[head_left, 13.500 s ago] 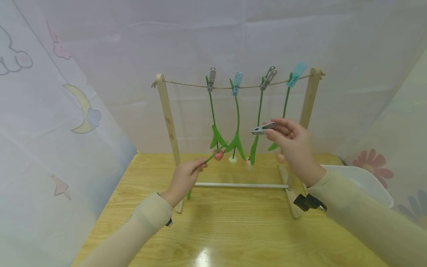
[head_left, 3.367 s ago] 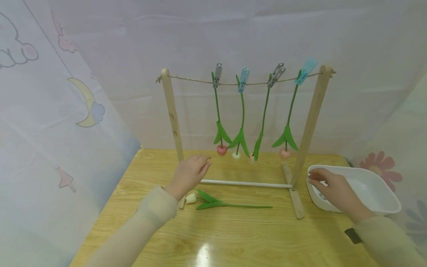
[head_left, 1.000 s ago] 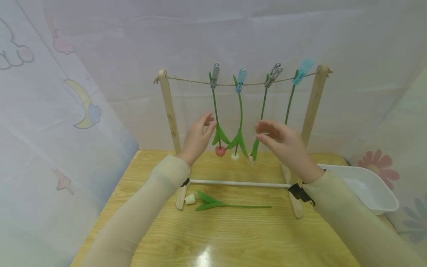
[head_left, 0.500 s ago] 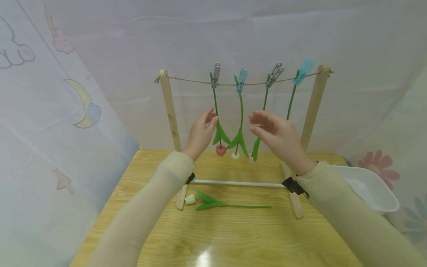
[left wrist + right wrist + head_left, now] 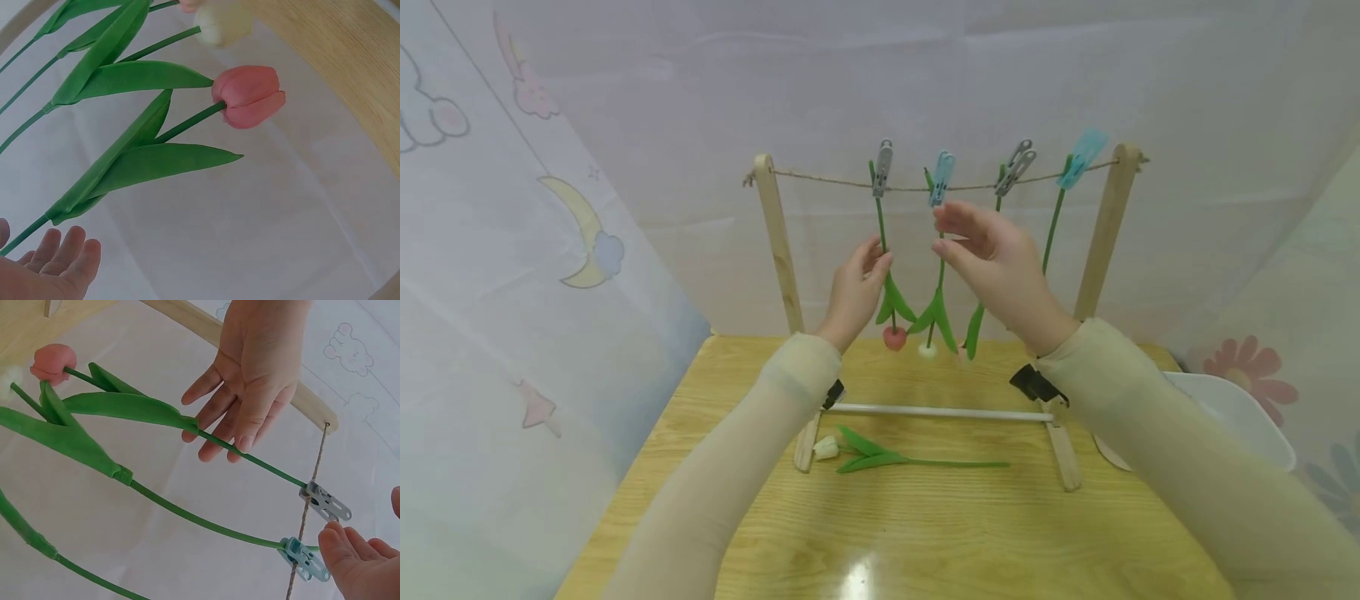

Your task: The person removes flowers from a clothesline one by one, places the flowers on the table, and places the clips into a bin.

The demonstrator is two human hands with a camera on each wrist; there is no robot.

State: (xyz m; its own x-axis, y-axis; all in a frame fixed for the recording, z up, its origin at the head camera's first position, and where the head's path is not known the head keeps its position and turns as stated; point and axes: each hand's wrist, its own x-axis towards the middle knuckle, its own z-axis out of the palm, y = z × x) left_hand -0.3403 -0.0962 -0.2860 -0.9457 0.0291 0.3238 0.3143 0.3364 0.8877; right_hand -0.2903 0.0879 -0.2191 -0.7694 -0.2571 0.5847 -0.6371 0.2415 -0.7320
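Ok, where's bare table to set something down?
The table is bare on the near side of the lying white flower, and between the rack and the cloth at left. It's crowded under the string: hanging flowers, left hand, right hand.

The left hand and higher right hand are raised, relaxed.

A cup-shaped pinkish-red tulip bloom and a rounded creamy-white bloom are contrasting with long, pointed, plain green leaves. Grey plastic clothespins are alternating with light-blue plastic clothespins along a brown twine line. Long fabric sleeves are showing pale cream; a wooden tabletop is displaying streaky yellowish-brown grain. The pale fabric backdrop is bearing a printed yellow crescent moon and a pinkish-red flower.
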